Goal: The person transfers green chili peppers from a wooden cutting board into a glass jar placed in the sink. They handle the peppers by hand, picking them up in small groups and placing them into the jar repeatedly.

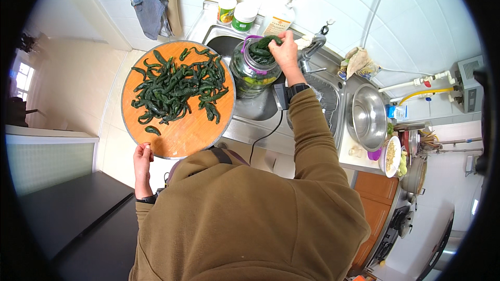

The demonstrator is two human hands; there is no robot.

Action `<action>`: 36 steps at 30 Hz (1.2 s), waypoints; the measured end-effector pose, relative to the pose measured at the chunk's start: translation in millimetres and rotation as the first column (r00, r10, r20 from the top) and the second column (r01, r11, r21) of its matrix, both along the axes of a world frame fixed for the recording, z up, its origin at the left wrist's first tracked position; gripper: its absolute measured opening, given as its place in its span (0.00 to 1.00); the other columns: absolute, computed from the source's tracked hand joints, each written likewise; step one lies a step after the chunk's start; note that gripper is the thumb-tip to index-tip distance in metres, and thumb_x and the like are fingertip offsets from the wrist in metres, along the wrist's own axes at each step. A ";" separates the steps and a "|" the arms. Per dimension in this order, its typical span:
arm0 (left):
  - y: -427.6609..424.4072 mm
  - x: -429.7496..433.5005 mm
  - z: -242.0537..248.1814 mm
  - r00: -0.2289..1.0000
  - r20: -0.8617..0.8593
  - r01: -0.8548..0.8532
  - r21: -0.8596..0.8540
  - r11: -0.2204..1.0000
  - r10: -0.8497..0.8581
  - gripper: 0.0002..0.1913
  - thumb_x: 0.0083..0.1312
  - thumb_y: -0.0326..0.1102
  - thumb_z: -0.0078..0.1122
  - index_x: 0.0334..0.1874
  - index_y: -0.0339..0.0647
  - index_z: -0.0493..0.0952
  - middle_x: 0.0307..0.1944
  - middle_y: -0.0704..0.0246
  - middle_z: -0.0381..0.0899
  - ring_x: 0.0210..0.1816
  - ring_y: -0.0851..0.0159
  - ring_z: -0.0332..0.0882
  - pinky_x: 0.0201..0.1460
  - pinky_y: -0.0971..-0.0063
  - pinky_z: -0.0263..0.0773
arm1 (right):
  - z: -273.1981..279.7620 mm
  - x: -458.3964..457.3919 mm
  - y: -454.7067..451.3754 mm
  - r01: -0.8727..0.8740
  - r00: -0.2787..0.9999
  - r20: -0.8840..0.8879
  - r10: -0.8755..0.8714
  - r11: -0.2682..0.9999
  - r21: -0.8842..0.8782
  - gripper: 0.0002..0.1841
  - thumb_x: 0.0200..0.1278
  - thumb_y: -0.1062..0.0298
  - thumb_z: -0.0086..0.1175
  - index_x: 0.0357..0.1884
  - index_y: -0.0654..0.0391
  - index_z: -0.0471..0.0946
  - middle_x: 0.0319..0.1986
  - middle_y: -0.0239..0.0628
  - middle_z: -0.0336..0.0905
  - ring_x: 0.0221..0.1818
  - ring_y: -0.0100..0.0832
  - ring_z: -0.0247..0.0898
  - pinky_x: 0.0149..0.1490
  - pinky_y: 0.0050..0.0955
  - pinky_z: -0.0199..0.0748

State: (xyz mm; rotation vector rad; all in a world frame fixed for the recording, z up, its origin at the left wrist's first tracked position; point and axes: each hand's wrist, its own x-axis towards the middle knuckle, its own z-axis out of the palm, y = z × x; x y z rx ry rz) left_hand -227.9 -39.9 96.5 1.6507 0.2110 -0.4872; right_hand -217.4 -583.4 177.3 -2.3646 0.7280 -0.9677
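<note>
My right hand (285, 51) holds a dark green pepper (269, 41) at the mouth of a large clear jar (256, 80). More green peppers fill the jar's neck, and yellowish-green pieces show lower through its wall. The jar has a purple handle (246, 42) and stands in the left basin of a steel sink (256, 112). To the left, a heap of wrinkled long green peppers (177, 88) lies on a round wooden board (187, 138) with a grey rim. My left hand (142, 160) is at the board's near edge, fingers curled, no pepper visible in it. One pepper (152, 130) lies apart near it.
Behind the sink stand two tubs (243, 17) and a pump bottle (278, 21). A faucet (312, 48) rises right of the jar. Farther right are a steel basin (367, 117) and a white bowl (390, 156) of pale pieces. A black cord (269, 134) hangs from my right wrist.
</note>
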 end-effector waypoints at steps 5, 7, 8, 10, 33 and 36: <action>-2.1 -6.1 -9.8 1.000 0.001 0.015 -0.021 1.000 -0.015 0.06 0.69 0.33 0.49 0.40 0.39 0.72 0.20 0.77 0.67 0.19 0.79 0.60 0.22 0.86 0.57 | -8.2 -11.9 5.7 -0.096 0.980 -0.197 0.040 0.953 -0.286 0.13 0.52 0.69 0.58 0.38 0.56 0.68 0.30 0.47 0.77 0.36 0.48 0.74 0.41 0.45 0.71; -2.1 -4.3 -12.7 1.000 0.015 0.018 -0.035 0.999 -0.017 0.06 0.69 0.33 0.49 0.40 0.39 0.72 0.20 0.77 0.67 0.19 0.79 0.60 0.22 0.86 0.57 | -18.8 -19.6 10.5 -0.166 0.827 -0.562 -0.024 0.944 -0.285 0.12 0.53 0.70 0.57 0.38 0.54 0.68 0.33 0.44 0.77 0.43 0.49 0.69 0.44 0.43 0.69; -0.2 -4.2 -13.3 1.000 0.025 0.015 -0.040 0.999 -0.014 0.06 0.69 0.33 0.49 0.40 0.39 0.72 0.20 0.77 0.67 0.19 0.79 0.60 0.22 0.85 0.57 | -20.8 -21.4 8.4 -0.181 0.866 -0.500 0.019 0.943 -0.278 0.11 0.53 0.69 0.57 0.37 0.55 0.69 0.34 0.44 0.77 0.42 0.48 0.69 0.43 0.43 0.69; 2.1 -5.4 -14.9 1.000 0.030 0.003 -0.039 0.999 -0.002 0.05 0.68 0.33 0.50 0.40 0.39 0.72 0.20 0.77 0.67 0.19 0.79 0.60 0.22 0.85 0.57 | -22.8 -23.1 3.0 -0.187 0.874 -0.483 0.050 0.952 -0.241 0.10 0.53 0.69 0.57 0.37 0.56 0.71 0.35 0.44 0.77 0.41 0.48 0.70 0.44 0.42 0.69; -0.4 -6.0 -9.4 0.999 -0.014 -0.045 0.020 0.999 0.045 0.06 0.68 0.33 0.50 0.41 0.38 0.71 0.22 0.77 0.66 0.21 0.78 0.61 0.24 0.84 0.58 | -37.1 16.5 -4.9 -0.443 0.623 -0.731 0.279 0.896 -0.037 0.16 0.51 0.60 0.57 0.43 0.53 0.79 0.64 0.49 0.57 0.63 0.45 0.57 0.62 0.38 0.59; -4.5 -1.5 -9.7 1.000 -0.017 -0.017 0.003 1.000 0.017 0.06 0.68 0.33 0.49 0.41 0.39 0.71 0.22 0.78 0.67 0.22 0.78 0.62 0.25 0.84 0.58 | -37.8 13.6 -11.0 -0.452 0.588 -0.734 0.340 0.890 0.050 0.17 0.55 0.58 0.54 0.46 0.53 0.78 0.66 0.50 0.52 0.67 0.43 0.51 0.64 0.38 0.55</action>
